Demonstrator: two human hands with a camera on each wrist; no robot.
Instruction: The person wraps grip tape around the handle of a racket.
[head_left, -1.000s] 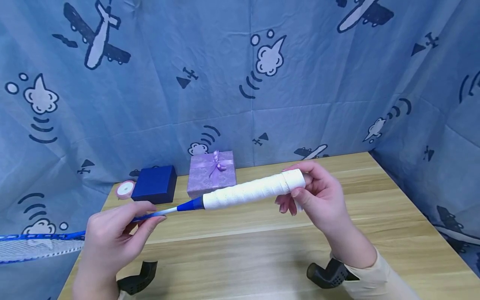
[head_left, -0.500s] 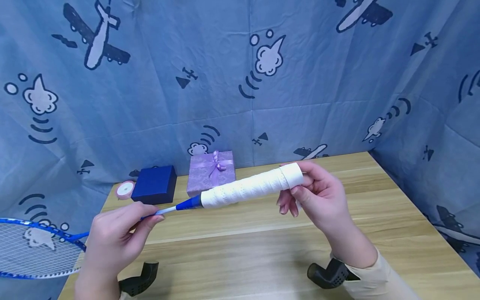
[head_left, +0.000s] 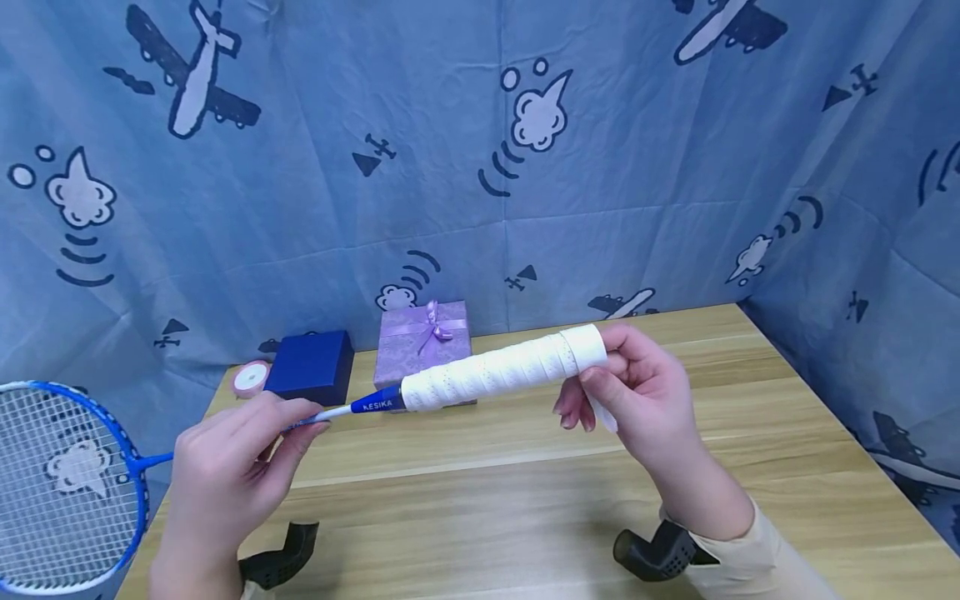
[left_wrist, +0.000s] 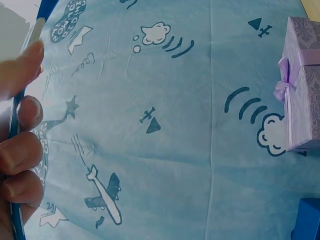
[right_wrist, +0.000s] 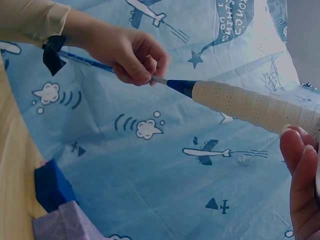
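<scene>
A blue-and-white badminton racket (head_left: 377,401) is held across the front of me, above the table. My left hand (head_left: 232,479) pinches its thin shaft (head_left: 333,412) between thumb and fingers. The strung head (head_left: 63,487) extends past that hand to the left. White perforated grip tape (head_left: 495,373) is wound round the handle. At the butt end, my right hand (head_left: 637,396) pinches the taped handle with thumb and forefinger. A short loose tail of white tape (head_left: 604,415) hangs under that thumb. In the right wrist view the left hand (right_wrist: 135,55) shows on the shaft.
On the wooden table (head_left: 480,508), a lilac gift box (head_left: 408,342) with a bow stands at the back. Left of it are a dark blue box (head_left: 311,367) and a pink-edged ribbon roll (head_left: 251,379). A blue printed curtain (head_left: 450,192) hangs behind.
The racket has turned about its shaft: its head swung from nearly edge-on to facing me, and lettering on the blue cone has come into view. The butt end rose slightly; both hands barely moved.
</scene>
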